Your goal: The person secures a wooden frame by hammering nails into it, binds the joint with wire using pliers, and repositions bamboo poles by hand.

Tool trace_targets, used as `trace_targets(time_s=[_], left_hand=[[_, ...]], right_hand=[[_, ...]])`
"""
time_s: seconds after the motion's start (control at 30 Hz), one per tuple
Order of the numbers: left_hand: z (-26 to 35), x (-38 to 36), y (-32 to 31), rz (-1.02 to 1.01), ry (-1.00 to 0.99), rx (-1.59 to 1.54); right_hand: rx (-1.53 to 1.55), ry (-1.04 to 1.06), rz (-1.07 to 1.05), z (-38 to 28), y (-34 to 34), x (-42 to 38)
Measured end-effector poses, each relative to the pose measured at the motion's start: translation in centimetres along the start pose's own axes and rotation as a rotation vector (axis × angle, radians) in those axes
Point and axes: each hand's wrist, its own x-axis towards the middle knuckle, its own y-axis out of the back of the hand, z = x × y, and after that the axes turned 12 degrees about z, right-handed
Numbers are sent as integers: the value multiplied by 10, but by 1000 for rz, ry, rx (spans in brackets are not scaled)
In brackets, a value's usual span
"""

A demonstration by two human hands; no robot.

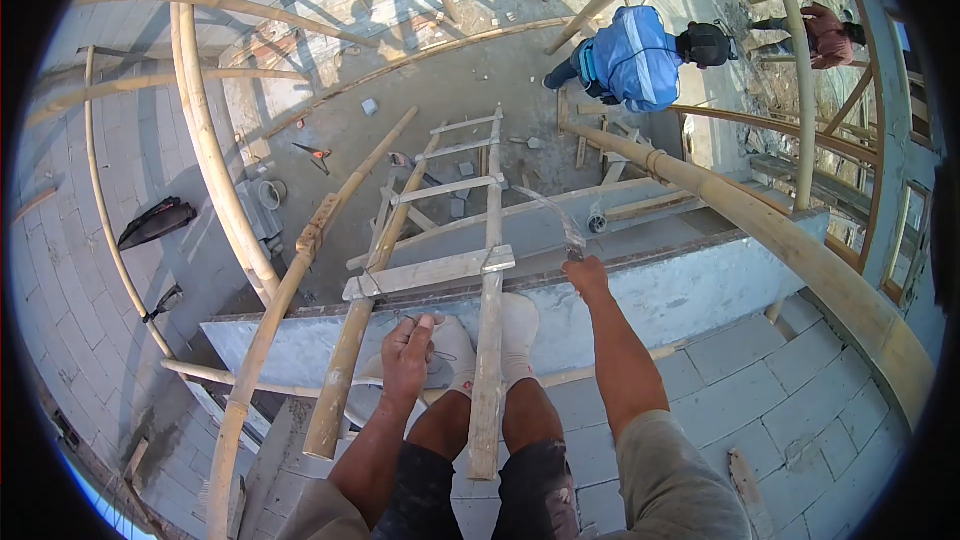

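Observation:
My left hand [407,352] is closed in a pinch on a thin wire, which loops beside it over my sock. Its fingers are just below the ladder's top rung. In my right hand [585,277] is the handle of a curved tool [560,217], whose pale, thin blade points up and left beyond the wall edge. A wooden ladder [430,273] of bamboo and planks leans between my hands, its top end near my knees and its rungs running down to the floor below.
Bamboo poles [215,150] cross at the left, and a thick one [760,210] slants at the right. A low wall [640,290] lies under my feet. Below, a person in a blue jacket [638,60] bends over; another person [828,37] is farther right. A bucket [271,194] stands lower left.

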Motion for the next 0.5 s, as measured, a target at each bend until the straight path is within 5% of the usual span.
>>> trace_targets(time_s=[0.5], left_hand=[[2,2,4,39,3,-61]], right_hand=[[851,-433,-423,-53,16,-31]])
